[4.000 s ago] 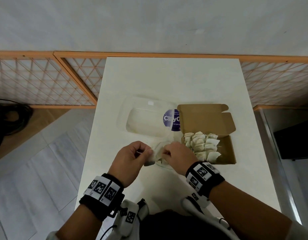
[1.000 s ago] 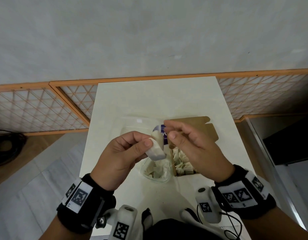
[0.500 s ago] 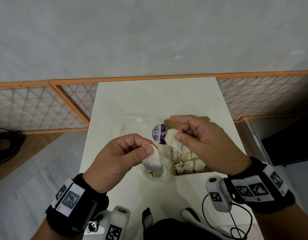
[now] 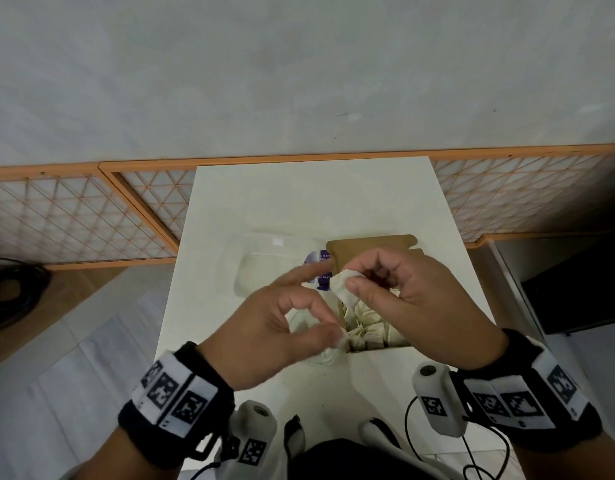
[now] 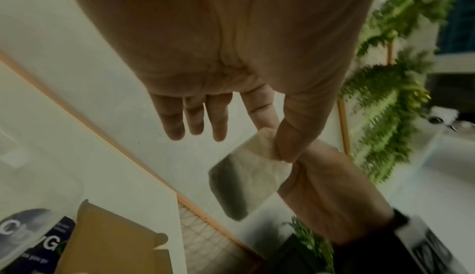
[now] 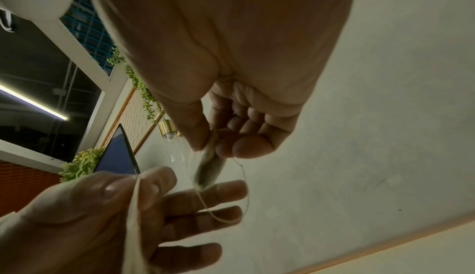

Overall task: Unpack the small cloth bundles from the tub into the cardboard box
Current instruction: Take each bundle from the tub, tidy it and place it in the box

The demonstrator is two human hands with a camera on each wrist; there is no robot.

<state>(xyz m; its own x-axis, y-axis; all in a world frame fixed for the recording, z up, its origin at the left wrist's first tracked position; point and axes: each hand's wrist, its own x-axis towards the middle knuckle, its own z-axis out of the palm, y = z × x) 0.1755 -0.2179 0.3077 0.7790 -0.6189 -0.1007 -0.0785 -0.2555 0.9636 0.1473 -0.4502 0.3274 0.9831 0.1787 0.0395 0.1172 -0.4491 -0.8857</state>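
Observation:
Over the table, my right hand [image 4: 351, 284] pinches a small pale cloth bundle [image 4: 344, 289] between thumb and forefinger above the box's left edge. A thin string [image 6: 243, 197] loops from that bundle. My left hand [image 4: 335, 334] pinches a second bundle [image 5: 252, 166] between thumb and index; its other fingers are straight. In the head view only a white scrap of it shows. The clear tub [image 4: 325, 358] sits below the left hand, mostly hidden. The open cardboard box [image 4: 368, 247] to its right holds several bundles [image 4: 365, 329].
The clear tub lid [image 4: 264, 268] with a purple label lies behind the tub on the white table [image 4: 299, 202]. An orange lattice fence [image 4: 74, 220] runs behind and to both sides. Dark cables [image 4: 8, 292] lie on the floor at left.
The left hand's outer fingers have straightened and its bundle has shifted right, toward the box, now mostly hidden. The right hand still holds its bundle in nearly the same place.

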